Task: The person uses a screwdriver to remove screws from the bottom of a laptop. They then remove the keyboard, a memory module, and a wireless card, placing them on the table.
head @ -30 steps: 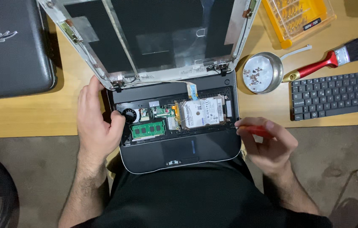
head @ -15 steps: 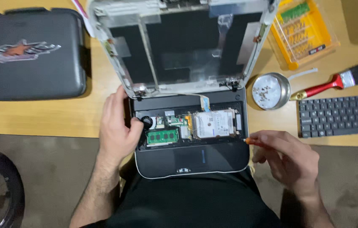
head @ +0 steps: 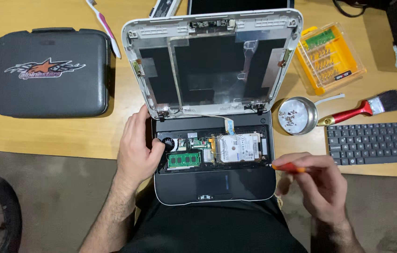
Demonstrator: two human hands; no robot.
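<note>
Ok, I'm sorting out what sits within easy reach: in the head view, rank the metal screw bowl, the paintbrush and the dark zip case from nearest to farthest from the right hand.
From the right hand:
1. Metal screw bowl, just above it beside the laptop hinge.
2. Paintbrush, up and to the right, above the loose keyboard.
3. Dark zip case, far across the desk on the left.

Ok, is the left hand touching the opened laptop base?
Touching. The head view shows the left hand gripping the left edge of the laptop base, its thumb resting on the exposed internals beside the fan.
</note>
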